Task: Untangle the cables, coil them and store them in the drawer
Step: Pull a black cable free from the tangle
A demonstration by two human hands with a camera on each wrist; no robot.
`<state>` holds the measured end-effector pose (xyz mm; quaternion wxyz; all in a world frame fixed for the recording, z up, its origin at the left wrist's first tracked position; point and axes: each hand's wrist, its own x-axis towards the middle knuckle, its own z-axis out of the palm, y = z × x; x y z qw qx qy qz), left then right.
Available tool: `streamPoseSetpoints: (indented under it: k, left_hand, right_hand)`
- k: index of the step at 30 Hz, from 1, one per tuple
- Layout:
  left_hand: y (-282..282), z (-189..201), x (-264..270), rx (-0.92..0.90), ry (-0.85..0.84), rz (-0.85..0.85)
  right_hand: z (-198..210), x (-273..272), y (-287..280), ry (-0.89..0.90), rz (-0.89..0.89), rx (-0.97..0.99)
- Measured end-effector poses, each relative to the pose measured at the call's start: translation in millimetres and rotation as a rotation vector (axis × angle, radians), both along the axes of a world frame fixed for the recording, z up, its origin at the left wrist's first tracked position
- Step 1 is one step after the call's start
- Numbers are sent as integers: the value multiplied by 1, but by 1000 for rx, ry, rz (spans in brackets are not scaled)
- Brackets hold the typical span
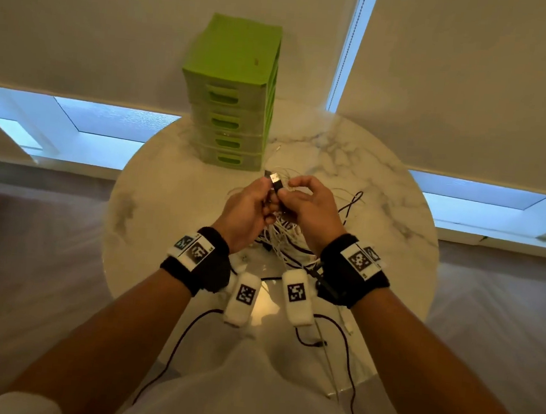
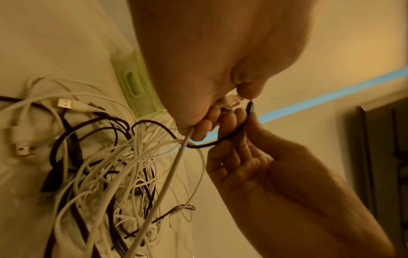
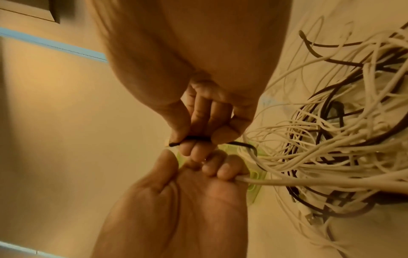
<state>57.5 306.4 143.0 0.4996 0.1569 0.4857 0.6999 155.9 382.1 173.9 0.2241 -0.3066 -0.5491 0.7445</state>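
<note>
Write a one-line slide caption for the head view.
Both hands, left hand and right hand, hold a black USB plug above tangled cables, green drawer unit behind.

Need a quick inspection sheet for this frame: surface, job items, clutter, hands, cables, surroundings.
Surface: round marble table.
Job's things: green drawer unit, four drawers, all closed; tangled cable pile on the table.
Clutter: nothing seen.
Hands: left hand grips a white cable; right hand pinches a black cable near its USB plug.
Cables: black and white, still knotted, none coiled; some hang off the near edge.
Surroundings: window blinds drawn.
</note>
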Motion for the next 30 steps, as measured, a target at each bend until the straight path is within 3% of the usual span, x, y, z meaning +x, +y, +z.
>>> streamPoseSetpoints:
  k: [5,10,13,17,24,27,30]
  left_hand:
    - [6,4,16,-19,55,61]
    - [10,13,20,-28,41,151]
    - [12,21,13,-76,161,178]
    - [18,52,-1,-15,343,86]
    - [37,112,-23,184,121,77]
    - [38,119,-26,230,138,85]
    - [36,103,-26,70,342,114]
  right_hand:
    - [2,0,-1,-125,-26,82]
    - [8,-1,2,-175,67,190]
    - [15,4,8,-205,155,240]
    - [22,4,28,-274,161,348]
    - [0,14,52,-281,205,431]
    - [-8,15,58,-306,135,625]
    - [0,16,64,-294,-54,635]
